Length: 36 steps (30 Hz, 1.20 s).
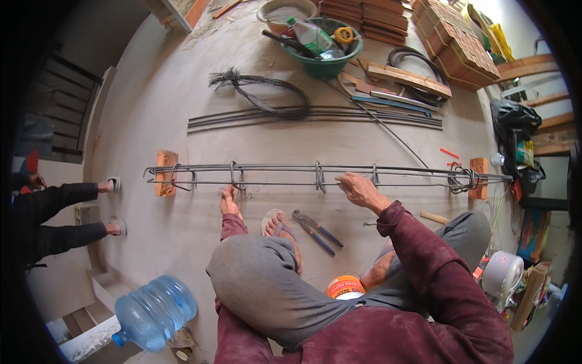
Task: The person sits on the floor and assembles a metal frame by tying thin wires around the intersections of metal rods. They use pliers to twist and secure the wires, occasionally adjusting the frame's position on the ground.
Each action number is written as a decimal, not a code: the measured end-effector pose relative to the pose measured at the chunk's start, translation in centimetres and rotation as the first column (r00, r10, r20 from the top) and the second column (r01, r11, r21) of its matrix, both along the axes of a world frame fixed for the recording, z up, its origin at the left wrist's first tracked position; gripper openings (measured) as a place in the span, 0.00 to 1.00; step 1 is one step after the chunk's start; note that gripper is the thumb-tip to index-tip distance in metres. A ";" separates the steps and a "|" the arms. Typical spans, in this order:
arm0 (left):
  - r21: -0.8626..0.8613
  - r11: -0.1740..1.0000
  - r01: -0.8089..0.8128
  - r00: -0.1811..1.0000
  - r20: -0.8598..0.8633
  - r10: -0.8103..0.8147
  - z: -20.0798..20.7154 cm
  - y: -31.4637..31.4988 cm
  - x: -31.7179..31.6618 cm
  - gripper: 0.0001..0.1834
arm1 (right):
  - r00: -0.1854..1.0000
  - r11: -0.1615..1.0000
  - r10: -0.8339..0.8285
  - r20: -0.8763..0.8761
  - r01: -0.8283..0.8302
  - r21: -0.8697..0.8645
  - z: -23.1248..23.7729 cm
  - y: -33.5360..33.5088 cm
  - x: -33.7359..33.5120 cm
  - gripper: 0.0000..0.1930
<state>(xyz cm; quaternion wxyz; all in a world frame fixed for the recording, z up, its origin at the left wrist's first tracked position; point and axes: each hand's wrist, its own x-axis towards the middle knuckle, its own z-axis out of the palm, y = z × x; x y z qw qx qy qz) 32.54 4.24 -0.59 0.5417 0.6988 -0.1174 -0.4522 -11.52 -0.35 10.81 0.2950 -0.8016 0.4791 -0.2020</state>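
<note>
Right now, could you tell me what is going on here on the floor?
A person sits on the concrete floor before a long cage of steel bars resting on two wooden blocks. The left hand and right hand both touch its lower bars near the wire ties. Blue-handled pincers lie beside the person's foot. Another person's legs show at left.

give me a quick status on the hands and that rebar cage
Left hand and right hand both on the rebar cage. Cage lying across two bricks. Pliers on floor between, nothing blocking.
</note>
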 end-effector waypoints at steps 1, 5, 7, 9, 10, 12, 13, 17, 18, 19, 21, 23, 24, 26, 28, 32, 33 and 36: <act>0.113 0.992 -0.049 0.999 0.026 0.046 1.2 -0.3 -1.3 0.28 | 0.997 0.997 -0.056 0.049 0.058 -0.051 -0.1 -0.1 -1.7 0.07; -0.118 0.992 0.050 0.987 -0.144 -0.067 8.6 3.6 7.0 0.25 | 0.958 0.958 -0.280 0.062 0.283 -0.038 4.7 -4.0 -5.0 0.16; -0.190 0.982 -0.007 1.000 0.022 0.011 13.4 3.3 5.2 0.23 | 0.982 0.988 -0.150 -0.116 0.154 0.022 4.8 -5.2 -9.8 0.31; -0.320 0.944 -0.084 0.992 0.060 0.108 21.0 4.2 8.3 0.22 | 0.993 0.987 -0.019 -0.118 0.037 0.154 4.9 -4.0 -9.4 0.44; -0.447 0.894 0.020 0.995 0.094 0.024 24.4 3.6 7.1 0.22 | 0.990 0.976 0.035 -0.136 -0.005 0.216 4.7 -3.7 -9.9 0.52; -0.615 0.783 0.097 0.985 0.172 0.013 32.4 2.8 3.8 0.23 | 0.955 0.982 0.006 -0.298 0.052 0.184 3.8 -1.4 -9.0 0.60; -0.658 0.749 0.078 0.975 0.207 0.081 36.1 2.4 1.2 0.23 | 0.929 0.992 -0.033 -0.368 0.076 0.103 3.4 -0.3 -8.4 0.58; -0.710 0.620 0.333 0.942 0.282 -0.183 43.1 2.1 -11.7 0.23 | 0.949 0.992 -0.072 -0.308 0.099 0.073 1.4 0.5 -10.4 0.47; -0.712 0.558 0.427 0.904 0.315 -0.289 43.0 2.3 -14.2 0.22 | 0.948 0.992 -0.061 -0.313 0.091 0.082 1.0 0.3 -11.3 0.45; -0.708 0.487 0.512 0.854 0.355 -0.381 43.2 2.7 -16.4 0.22 | 0.949 0.993 -0.044 -0.314 0.075 0.088 0.9 0.1 -11.7 0.42; -0.609 0.450 0.653 0.743 0.400 -0.537 41.1 4.0 -19.8 0.22 | 0.954 0.992 -0.110 -0.280 0.121 0.022 1.4 0.7 -12.1 0.39; -0.202 0.341 0.918 0.391 0.601 -0.697 41.1 4.7 -22.3 0.22 | 0.966 0.989 -0.146 -0.215 0.148 -0.007 0.4 0.6 -14.6 0.39; -0.157 0.265 0.951 0.306 0.574 -0.760 41.0 4.9 -22.7 0.25 | 0.960 0.989 -0.148 -0.236 0.146 -0.028 0.5 0.5 -14.5 0.39; -0.096 0.183 0.978 0.206 0.488 -0.848 40.1 5.1 -22.6 0.27 | 0.968 0.992 -0.102 -0.231 0.082 -0.097 0.0 0.5 -14.2 0.41; -0.057 0.191 0.980 0.196 0.450 -0.871 41.2 5.6 -22.1 0.27 | 0.987 0.987 -0.088 -0.136 0.068 -0.147 0.2 0.7 -12.6 0.40; -0.378 0.304 0.874 0.394 0.189 -0.899 40.2 3.5 -25.0 0.23 | 0.955 0.979 -0.181 -0.234 0.151 -0.139 0.0 1.0 -14.6 0.49; -0.397 0.341 0.852 0.415 0.116 -0.902 40.2 2.8 -25.4 0.21 | 0.925 0.975 -0.207 -0.319 0.170 -0.141 0.6 0.7 -14.6 0.47; -0.543 0.511 0.666 0.593 -0.030 -0.804 40.9 0.3 -27.0 0.16 | 0.984 0.972 -0.113 -0.140 0.138 0.189 5.4 -2.7 -11.6 0.36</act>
